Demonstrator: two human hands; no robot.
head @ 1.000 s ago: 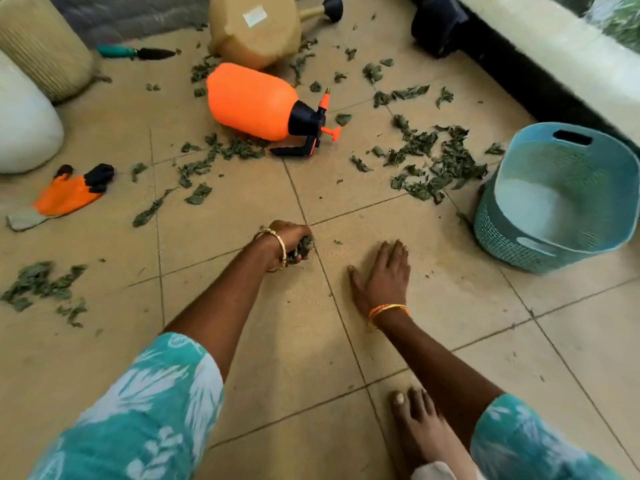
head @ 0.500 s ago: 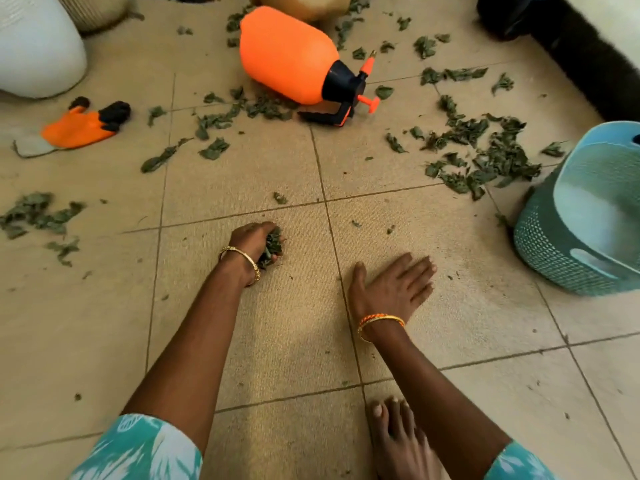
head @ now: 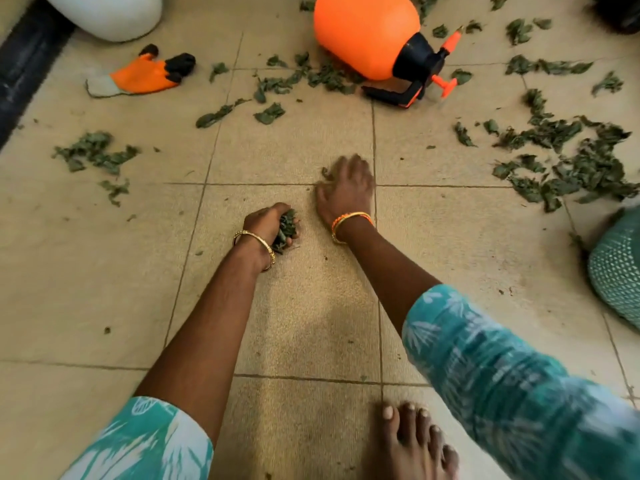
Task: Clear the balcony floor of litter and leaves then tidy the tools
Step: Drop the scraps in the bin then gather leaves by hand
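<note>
Green, dried-up, crumpled leaves (head: 568, 161) were all over the tile floor (head: 104, 271), thickest by the right edge. One orange sprayer (head: 377, 39), one glove (head: 145, 76), one basket (head: 616, 268). Left hand (head: 268, 225) clutched a wad of leaves; right hand (head: 346, 188) lay blurred over a scrap, so can't tell its grip.

Both arms bare from approx the elbow down, w/ loose teal sleeves (head: 495, 382) printed in a white leaf/palm pattern. Left wrist has a thin gold bangle (head: 254, 239), looks slightly twisted or beaded. Right wrist has stacked bangles (head: 349, 220), orange + gold, maybe 2-3 of them, too blurry to count. One bare foot (head: 414, 445) at bottom, no shoe, nails plain.
</note>
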